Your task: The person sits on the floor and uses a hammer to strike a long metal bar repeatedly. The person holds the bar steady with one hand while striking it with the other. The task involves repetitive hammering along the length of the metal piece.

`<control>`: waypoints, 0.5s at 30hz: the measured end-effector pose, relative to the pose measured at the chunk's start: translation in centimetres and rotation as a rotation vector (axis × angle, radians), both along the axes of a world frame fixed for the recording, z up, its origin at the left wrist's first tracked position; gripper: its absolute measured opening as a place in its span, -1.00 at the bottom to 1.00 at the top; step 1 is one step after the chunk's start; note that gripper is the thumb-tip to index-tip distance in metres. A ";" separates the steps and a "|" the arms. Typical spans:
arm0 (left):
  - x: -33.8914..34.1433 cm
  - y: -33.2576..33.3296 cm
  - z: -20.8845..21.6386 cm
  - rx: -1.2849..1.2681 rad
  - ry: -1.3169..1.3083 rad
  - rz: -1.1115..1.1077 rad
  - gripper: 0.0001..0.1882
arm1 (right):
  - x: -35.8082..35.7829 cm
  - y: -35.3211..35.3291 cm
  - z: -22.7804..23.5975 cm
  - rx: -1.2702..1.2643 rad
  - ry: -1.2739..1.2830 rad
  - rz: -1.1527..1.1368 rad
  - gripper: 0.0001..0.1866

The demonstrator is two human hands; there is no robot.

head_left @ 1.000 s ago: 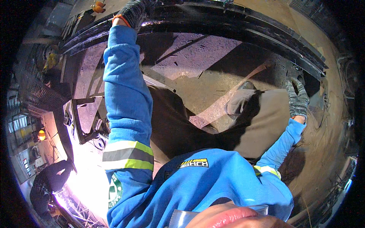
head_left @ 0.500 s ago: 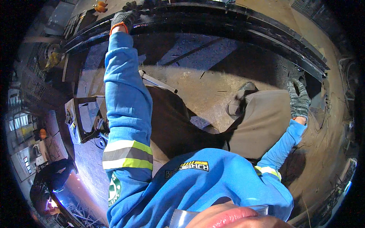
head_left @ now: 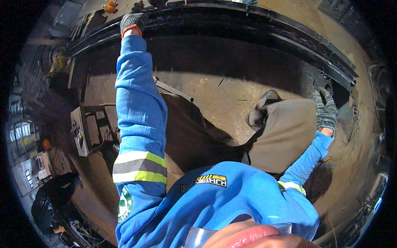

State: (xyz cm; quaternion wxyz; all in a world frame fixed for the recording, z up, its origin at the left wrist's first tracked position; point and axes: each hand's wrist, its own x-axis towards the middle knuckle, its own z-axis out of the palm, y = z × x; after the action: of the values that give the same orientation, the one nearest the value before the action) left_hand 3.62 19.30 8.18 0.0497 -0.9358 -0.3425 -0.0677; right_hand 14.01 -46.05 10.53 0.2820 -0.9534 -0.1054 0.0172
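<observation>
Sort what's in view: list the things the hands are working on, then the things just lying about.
In hand:
- long black steel beam
- left hand, gloved, gripping the beam's far end
- right hand, gloved, on the beam's near end

Lying about:
- grey machine box on the floor
- orange object beyond the beam
- another person crouched at lower left

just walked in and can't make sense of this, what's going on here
A person in a blue work jacket with reflective bands stands at a long dark steel beam and has both gloved hands on it. The left hand rests on the beam's top edge, arm stretched out. The right hand lies flat near the beam's right end. One leg and shoe show on the dusty concrete floor. Another person crouches at lower left.
</observation>
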 end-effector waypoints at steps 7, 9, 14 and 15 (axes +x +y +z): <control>0.9 -2.5 0.5 0.042 0.039 -0.135 -0.61 | 0.2 -0.4 -0.1 -0.006 -0.015 0.032 -0.61; 0.7 -3.5 0.7 0.058 0.054 -0.173 -0.61 | 0.1 -0.2 0.0 -0.007 -0.005 0.029 -0.61; 2.2 -6.7 1.1 0.092 0.070 -0.298 -0.61 | 0.1 -0.4 -0.1 0.013 0.012 0.019 -0.59; 2.4 -7.3 1.2 0.098 0.068 -0.321 -0.61 | 0.1 -0.2 0.1 0.002 0.017 0.007 -0.58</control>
State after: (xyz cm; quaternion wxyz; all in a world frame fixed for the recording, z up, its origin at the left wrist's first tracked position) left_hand 6.02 12.03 9.39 0.0955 -0.9766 -0.1831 -0.0596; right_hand 14.13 -46.27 10.66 0.2836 -0.9527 -0.1061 0.0263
